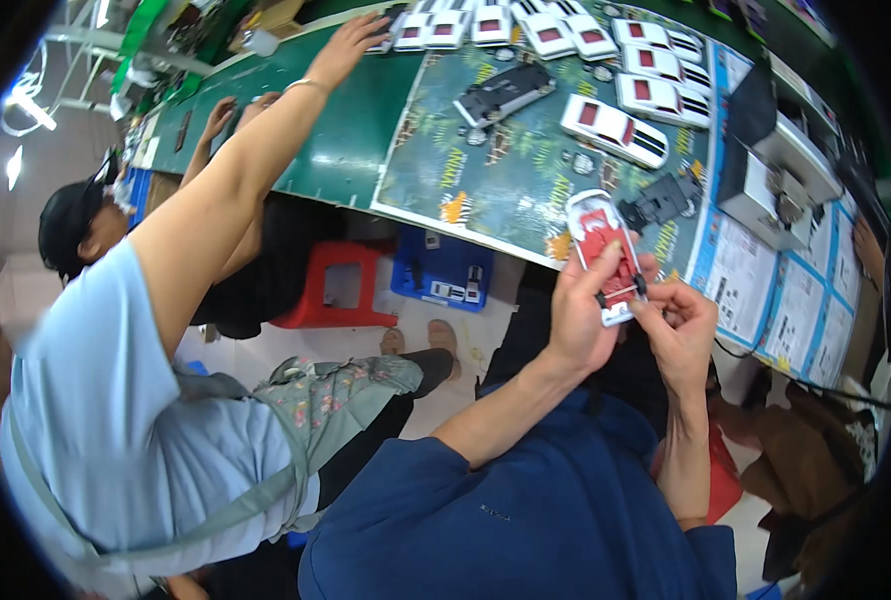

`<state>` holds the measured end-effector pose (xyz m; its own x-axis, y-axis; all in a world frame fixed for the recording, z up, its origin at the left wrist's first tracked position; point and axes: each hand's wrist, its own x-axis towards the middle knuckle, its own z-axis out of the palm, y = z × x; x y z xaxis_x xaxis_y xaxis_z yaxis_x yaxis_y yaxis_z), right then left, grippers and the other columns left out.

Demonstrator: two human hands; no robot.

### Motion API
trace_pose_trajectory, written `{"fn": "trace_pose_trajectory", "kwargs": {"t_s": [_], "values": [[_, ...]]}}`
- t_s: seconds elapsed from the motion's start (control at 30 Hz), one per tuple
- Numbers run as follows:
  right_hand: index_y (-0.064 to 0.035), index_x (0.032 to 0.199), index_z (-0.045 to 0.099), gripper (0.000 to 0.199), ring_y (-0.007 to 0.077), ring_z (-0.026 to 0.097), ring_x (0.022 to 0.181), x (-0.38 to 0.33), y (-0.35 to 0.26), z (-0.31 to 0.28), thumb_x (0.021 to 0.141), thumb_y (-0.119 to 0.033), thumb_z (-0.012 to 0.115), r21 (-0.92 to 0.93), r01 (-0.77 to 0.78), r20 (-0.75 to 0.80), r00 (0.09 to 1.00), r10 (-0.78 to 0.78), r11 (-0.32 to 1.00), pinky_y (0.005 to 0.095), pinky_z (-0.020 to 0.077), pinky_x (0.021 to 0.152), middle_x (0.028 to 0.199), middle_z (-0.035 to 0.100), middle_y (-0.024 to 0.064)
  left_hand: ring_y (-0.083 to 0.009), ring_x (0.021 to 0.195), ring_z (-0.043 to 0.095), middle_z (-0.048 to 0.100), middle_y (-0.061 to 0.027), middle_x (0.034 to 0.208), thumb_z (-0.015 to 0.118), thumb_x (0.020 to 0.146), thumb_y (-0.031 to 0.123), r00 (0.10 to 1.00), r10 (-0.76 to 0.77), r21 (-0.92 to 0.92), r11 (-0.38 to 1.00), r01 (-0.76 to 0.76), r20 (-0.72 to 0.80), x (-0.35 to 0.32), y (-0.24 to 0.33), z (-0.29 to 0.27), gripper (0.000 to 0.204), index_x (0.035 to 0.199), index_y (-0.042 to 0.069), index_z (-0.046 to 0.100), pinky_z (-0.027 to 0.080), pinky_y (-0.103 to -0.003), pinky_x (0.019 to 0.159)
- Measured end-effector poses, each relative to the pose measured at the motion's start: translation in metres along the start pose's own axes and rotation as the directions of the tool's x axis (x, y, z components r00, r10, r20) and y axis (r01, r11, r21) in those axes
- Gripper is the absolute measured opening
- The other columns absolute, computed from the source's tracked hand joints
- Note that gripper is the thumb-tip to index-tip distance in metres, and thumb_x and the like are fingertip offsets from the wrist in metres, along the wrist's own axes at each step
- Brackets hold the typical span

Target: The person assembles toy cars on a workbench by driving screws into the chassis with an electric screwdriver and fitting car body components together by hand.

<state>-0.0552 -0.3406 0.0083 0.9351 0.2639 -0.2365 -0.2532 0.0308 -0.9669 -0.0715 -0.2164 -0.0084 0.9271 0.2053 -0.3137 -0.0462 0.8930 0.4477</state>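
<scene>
Right of centre frame: toy car body (pixel 606 255), white shell with red interior, turned underside up, gripped between both hands just below the table edge. Left hand (pixel 583 310) closed around its lower left side; right hand (pixel 678 322) pinching its lower right edge, fingertips (pixel 648 292) touching a small black part. Above, on the patterned mat (pixel 486 170): black chassis (pixel 504 93), white toy car (pixel 614 130), second black chassis (pixel 663 202), row of white cars (pixel 526 25) along the top. Upper left: co-worker's arm (pixel 256 150) in a light blue sleeve stretched across the green table (pixel 336 110), hand flat near that row. Below the table: red stool (pixel 334 285), blue crate (pixel 444 270).
</scene>
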Motion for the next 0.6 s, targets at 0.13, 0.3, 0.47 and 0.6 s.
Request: {"fn": "trace_pose_trajectory", "kwargs": {"t_s": [0.13,0.3,0.47,0.6], "values": [[0.0050,0.090,0.066,0.009,0.0031,0.055,0.064,0.003,0.013,0.002,0.082,0.002,0.070,-0.022,0.012,-0.026,1.000,-0.013,1.000,0.0180,0.0425,0.057,0.072,0.063,0.0010,-0.0235,0.096,0.066,0.063,-0.0113,0.109,0.052,0.100,0.019,0.999,-0.014,-0.010,1.000,0.014,-0.032,0.001,-0.008,-0.009,0.027,0.120,0.001,0.053,0.055,-0.040,0.086],[0.0049,0.096,0.063,0.017,0.0055,0.056,0.056,0.008,0.003,0.012,0.081,-0.001,0.069,-0.065,-0.039,0.031,0.999,0.041,0.997,0.0204,0.0442,0.048,0.066,0.061,0.0013,-0.0294,0.104,0.064,0.063,-0.0123,0.113,0.053,0.099,0.021,0.999,0.005,0.036,0.999,-0.003,-0.045,0.005,0.012,-0.009,0.030,0.122,0.001,0.052,0.052,-0.048,0.093],[0.0057,0.105,0.059,0.028,0.0030,0.056,0.055,0.008,0.003,0.005,0.081,-0.001,0.070,0.135,-0.138,0.138,0.983,0.119,0.981,0.0179,0.0422,0.046,0.071,0.062,0.0014,-0.0320,0.107,0.063,0.060,-0.0152,0.118,0.048,0.101,0.021,0.998,0.027,0.096,0.995,-0.021,-0.058,0.007,0.016,-0.004,0.032,0.125,0.000,0.050,0.052,-0.051,0.093],[0.0051,0.110,0.057,0.034,0.0036,0.061,0.070,0.002,0.009,0.011,0.080,-0.002,0.071,0.141,-0.114,0.113,0.989,0.098,0.983,0.0169,0.0462,0.059,0.084,0.068,0.0058,-0.0330,0.108,0.062,0.059,-0.0155,0.121,0.047,0.101,0.021,0.999,-0.009,0.112,0.994,0.015,-0.049,0.003,0.010,-0.003,0.033,0.127,0.001,0.048,0.053,-0.050,0.092]]}}
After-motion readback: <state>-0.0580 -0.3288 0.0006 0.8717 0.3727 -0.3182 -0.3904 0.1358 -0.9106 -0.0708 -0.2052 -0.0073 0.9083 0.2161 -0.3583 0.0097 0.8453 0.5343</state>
